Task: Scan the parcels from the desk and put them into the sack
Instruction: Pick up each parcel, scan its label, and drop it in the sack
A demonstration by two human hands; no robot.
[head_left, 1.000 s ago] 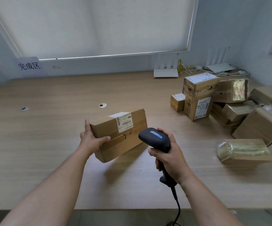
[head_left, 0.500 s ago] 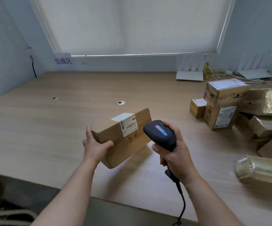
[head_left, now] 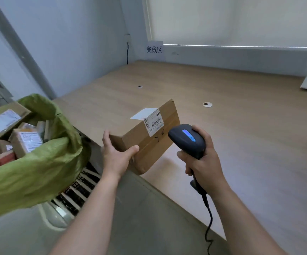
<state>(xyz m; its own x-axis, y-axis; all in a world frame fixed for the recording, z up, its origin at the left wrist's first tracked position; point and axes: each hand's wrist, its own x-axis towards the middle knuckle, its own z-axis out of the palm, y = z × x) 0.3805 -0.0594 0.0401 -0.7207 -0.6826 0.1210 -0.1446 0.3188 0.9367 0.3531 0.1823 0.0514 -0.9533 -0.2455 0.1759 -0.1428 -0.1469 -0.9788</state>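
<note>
My left hand [head_left: 117, 157] grips the near end of a brown cardboard parcel [head_left: 149, 138] with a white barcode label on top, held above the desk's front left corner. My right hand [head_left: 203, 162] holds a black handheld scanner [head_left: 187, 139] by its grip, its blue light lit, right beside the parcel's label end. A green sack [head_left: 35, 162] stands open on the floor at the left, with several labelled parcels inside it.
The wooden desk [head_left: 241, 126] stretches right and back to the wall, with two round cable holes. A white sign with characters hangs on the back wall. A white slatted object sits on the floor under the sack. The scanner's cable hangs down.
The view has swung left: the parcel pile on the right has left the frame and the green sack has come into view. The held parcel and scanner moved left to the desk's corner.
</note>
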